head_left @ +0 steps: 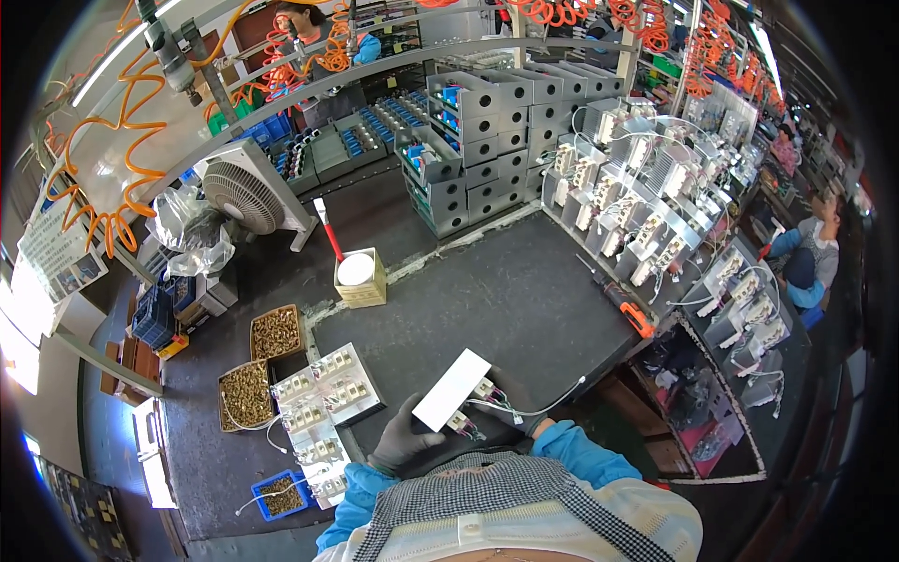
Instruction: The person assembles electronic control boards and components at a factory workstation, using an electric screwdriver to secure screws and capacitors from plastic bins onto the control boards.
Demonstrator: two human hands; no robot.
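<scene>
A white rectangular panel [451,389] is held tilted just above the near edge of the dark bench, close to my body. Off its right side hang small terminal blocks [483,388] with short coloured wires, and a white cable [552,405] trails to the right. My left hand [403,438], in a grey glove, grips the panel's lower left side, thumb along the edge. On the other side, my dark-gloved right hand [512,393] is closed around the part with the terminals; wires and the panel partly cover its fingers. Similar white panels with terminals [323,412] lie left of my left hand.
Brass parts [245,395] fill two brown trays at left; a blue tray [259,504] holds more. A red-handled brush [330,231] stands beside a box [363,294]. An orange power screwdriver [637,317] lies right. Wired assemblies [646,187] and grey bins [482,150] stand behind. Other people work farther off.
</scene>
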